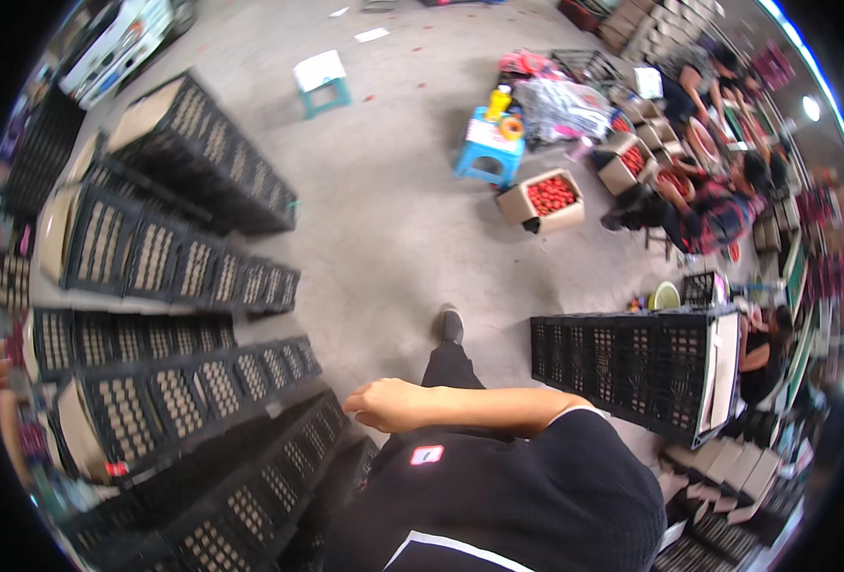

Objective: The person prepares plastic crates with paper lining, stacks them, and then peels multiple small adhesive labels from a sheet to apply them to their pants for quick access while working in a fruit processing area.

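My right arm reaches across the front of my black shirt (498,486). At its end, my right hand (380,404) is loosely curled with the fingers turned under, and nothing shows in it. It is apart from the stacks of black crates (203,391) to its left, the closest things to it. My left hand is out of view. One dark shoe (452,326) is stretched forward on the grey floor.
Tall crate stacks (231,143) line the left; another stack (622,367) stands at right. A blue stool (489,153) and a box of red fruit (551,198) are ahead right, near seated people (718,210). A white-topped stool (321,76) stands farther off.
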Demonstrator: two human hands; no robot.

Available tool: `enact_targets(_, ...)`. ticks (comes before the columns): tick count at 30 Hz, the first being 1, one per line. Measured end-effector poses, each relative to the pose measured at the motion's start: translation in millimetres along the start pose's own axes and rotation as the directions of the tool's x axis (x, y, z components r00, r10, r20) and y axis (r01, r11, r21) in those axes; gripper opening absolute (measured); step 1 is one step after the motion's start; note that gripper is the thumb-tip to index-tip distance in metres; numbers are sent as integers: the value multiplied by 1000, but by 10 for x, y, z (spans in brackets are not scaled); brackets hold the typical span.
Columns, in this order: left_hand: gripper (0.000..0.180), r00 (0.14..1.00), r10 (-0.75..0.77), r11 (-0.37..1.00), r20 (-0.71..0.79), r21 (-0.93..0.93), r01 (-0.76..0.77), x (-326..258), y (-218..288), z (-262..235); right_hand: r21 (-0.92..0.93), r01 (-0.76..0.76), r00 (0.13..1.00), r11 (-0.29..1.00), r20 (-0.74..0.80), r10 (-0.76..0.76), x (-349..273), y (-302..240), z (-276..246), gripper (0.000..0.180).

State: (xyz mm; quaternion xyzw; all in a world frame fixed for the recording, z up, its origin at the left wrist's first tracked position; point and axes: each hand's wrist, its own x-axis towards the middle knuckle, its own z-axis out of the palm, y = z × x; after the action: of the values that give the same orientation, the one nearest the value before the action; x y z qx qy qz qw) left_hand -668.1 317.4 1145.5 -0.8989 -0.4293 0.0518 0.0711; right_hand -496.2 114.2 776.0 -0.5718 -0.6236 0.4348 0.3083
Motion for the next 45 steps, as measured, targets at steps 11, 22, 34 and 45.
enact_targets(11, 46, 514, 766, 643, 386, -452, -618, 1902, 2803, 1438, -113, -684, 627, 720, -596, 501, -1953, 1642, -1389, 15)
enact_targets(22, 43, 156, 867, 453, 473, -620, -640, 3561, 5258, 2787, 219, -885, 263, 410, -491, 830, -2242, 2491, -2086, 19)
enact_targets(34, 30, 35, 942, 309, 333, -823, -477, 3715, 8214, 3227, 531, -749, 158, 397, -438, 885, -3163, 3607, -3120, 28)
enact_targets(45, 14, 520, 821, 191, -236, -745, -639, 5305, 11870, 4845, 774, -423, -4, 472, -522, 853, -3948, 5348, -3563, 27)
